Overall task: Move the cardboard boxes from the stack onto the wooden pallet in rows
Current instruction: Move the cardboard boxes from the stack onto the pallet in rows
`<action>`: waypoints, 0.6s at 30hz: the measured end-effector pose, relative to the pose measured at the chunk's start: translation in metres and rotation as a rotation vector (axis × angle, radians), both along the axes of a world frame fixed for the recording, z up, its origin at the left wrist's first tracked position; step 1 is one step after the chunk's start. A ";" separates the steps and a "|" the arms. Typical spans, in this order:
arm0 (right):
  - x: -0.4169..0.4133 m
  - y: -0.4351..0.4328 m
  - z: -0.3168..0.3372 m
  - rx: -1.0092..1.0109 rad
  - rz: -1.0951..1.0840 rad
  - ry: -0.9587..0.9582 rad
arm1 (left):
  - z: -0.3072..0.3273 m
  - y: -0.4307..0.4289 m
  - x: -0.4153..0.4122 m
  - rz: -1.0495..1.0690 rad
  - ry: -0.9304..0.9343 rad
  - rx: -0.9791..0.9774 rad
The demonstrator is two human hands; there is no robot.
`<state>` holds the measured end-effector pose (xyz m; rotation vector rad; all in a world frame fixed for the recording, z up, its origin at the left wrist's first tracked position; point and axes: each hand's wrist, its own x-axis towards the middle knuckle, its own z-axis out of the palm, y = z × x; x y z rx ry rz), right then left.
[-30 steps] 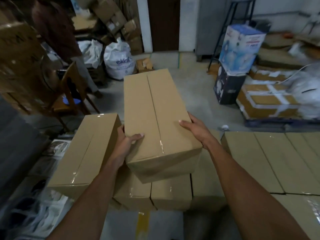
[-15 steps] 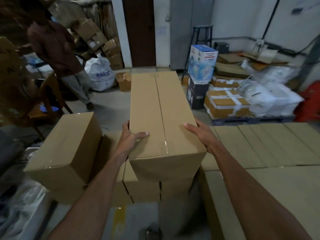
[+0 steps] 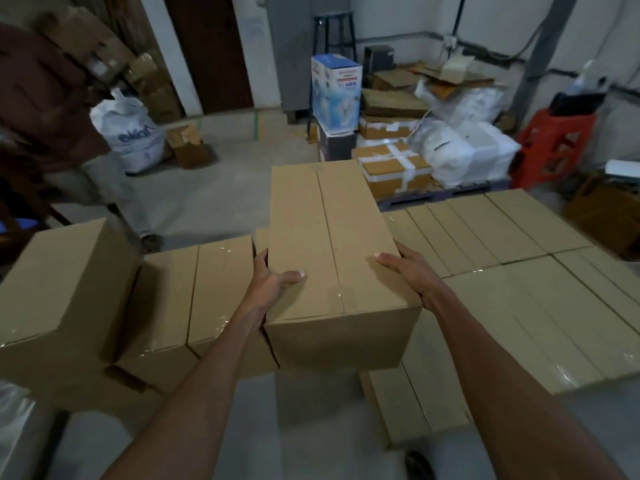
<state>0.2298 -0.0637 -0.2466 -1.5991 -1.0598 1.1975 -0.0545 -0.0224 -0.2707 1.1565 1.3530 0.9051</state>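
Observation:
I hold a long brown cardboard box (image 3: 329, 244) lengthwise in front of me, its taped seam running away from me. My left hand (image 3: 272, 282) grips its near left edge, thumb lying on the top. My right hand (image 3: 410, 268) grips the near right edge the same way. Under and left of the box lies a row of similar boxes (image 3: 194, 292), with one box (image 3: 65, 289) tilted at the far left. To the right, boxes lie in flat rows (image 3: 512, 271). The pallet beneath them is hidden.
A person in a dark red top (image 3: 41, 98) stands at the far left by a white sack (image 3: 131, 133). Behind are a blue-and-white carton (image 3: 336, 91), taped parcels (image 3: 394, 168), white bags (image 3: 467, 150) and a red crate (image 3: 554, 147). Bare concrete floor (image 3: 228, 195) lies ahead.
My view has swung to the right. The held box now sits lower and farther right, close to the flat rows. Both hands keep the same hold on it.

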 end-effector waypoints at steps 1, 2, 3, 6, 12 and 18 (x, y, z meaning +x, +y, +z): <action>0.015 0.003 -0.002 -0.006 -0.009 -0.005 | -0.004 0.005 0.015 -0.005 0.004 -0.007; 0.030 0.007 -0.007 -0.010 -0.013 -0.007 | -0.010 0.012 0.030 -0.016 0.013 -0.019; 0.046 0.011 -0.012 -0.019 -0.017 -0.010 | -0.016 0.018 0.047 -0.034 0.020 -0.033; 0.100 0.030 -0.038 -0.045 -0.018 -0.004 | -0.041 0.039 0.101 -0.053 0.027 -0.084; 0.198 0.106 -0.087 -0.134 0.082 0.038 | -0.098 0.092 0.200 0.042 0.040 -0.163; 0.241 0.178 -0.136 -0.223 0.178 0.075 | -0.146 0.135 0.242 0.149 0.050 -0.238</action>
